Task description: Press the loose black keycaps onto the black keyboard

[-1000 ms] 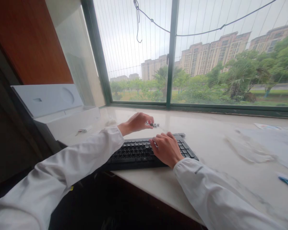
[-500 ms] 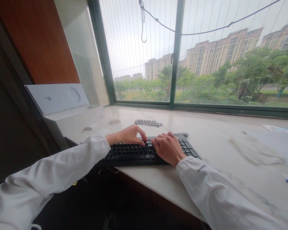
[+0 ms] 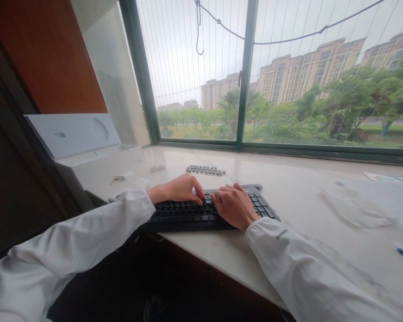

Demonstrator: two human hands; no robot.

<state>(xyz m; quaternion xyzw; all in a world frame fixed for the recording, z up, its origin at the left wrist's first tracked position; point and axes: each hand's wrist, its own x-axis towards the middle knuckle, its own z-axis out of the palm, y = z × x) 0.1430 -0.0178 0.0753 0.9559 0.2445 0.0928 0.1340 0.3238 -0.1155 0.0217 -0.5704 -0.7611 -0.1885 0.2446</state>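
Currently, head view: 1 black kbd., is lying under both hands, long axis running L–R. L hand: thumb + index are forming narrow gap at keys; contents, can't tell. R hand: is resting atop, fingers part-curled, hold unclear. Keycap rows: are sitting beyond kbd., approx. parallel, nearer L hand.

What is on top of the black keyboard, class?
The left hand and right hand are over the black keyboard. What lies beneath them is covered, and whether the left fingers hold anything cannot be seen.
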